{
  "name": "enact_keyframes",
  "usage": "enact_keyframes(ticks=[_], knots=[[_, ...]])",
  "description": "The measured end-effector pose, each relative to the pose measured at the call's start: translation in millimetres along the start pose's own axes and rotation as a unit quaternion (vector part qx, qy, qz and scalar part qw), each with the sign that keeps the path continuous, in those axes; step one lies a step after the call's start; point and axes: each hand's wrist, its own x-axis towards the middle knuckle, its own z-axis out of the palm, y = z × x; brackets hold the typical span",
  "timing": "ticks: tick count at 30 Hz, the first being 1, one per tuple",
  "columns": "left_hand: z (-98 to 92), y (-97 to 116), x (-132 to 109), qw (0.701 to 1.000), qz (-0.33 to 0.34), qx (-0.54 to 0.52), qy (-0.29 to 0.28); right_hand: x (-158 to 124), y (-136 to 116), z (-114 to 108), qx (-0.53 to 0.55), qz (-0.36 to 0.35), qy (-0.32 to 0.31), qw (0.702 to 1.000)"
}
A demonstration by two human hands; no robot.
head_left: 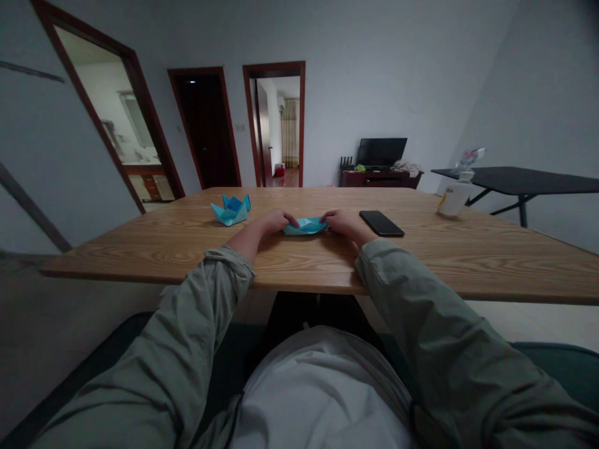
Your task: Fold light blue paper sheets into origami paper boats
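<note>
Two hands are kept on one piece of blue folded paper point(305, 228), which lies on the wooden tabletop point(299, 268), to the left of the black phone point(381, 223). By the left hand point(276, 220) the end farther from the phone is pinched; by the right hand point(344, 222) the end nearer to the phone is pinched. How the fingertips are placed beneath the paper cannot be told, as that part is hidden. A paler facet is shown on the upper side, and the form is low and long.

For good folding, both ends should probably be held with equal, light force, so that the middle is not twisted. Each crease is best pressed slowly against the tabletop, and the layers should be kept aligned, because thin paper may be torn easily at its corners. If one end is pulled more strongly, an uneven shape could be produced.

Well to the left of the phone, another blue folded shape point(230, 212) is stood with its points raised; it is touched by neither hand. To the right of the phone, well apart, a whitish bottle point(453, 199) is placed.
</note>
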Motion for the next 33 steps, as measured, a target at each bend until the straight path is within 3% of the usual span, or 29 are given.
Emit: enact_keyframes(ticks=[7, 15, 22, 27, 33], knots=[[-0.2, -0.3, -1.4, 1.000, -0.018, -0.012, 0.004, 2.2, 4.0, 0.1, 0.063, 0.013, 0.002, 0.998], [1.1, -0.1, 1.3, 0.999, 0.000, -0.037, 0.006, -3.1, -1.1, -2.0, 0.002, -0.005, 0.005, 1.000], [2.1, 9.8, -3.5, 0.986, 0.017, -0.168, 0.004, 2.8, 5.0, 2.2, 0.004, -0.059, 0.047, 0.997], [-0.6, 11.3, -3.5, 0.969, 0.006, -0.243, 0.047, 4.8, 4.2, 4.1, 0.037, -0.036, 0.075, 0.996], [-3.0, 13.9, -3.2, 0.975, -0.033, -0.201, 0.090, -6.1, -4.0, -7.5, -0.002, 0.016, 0.098, 0.995]])
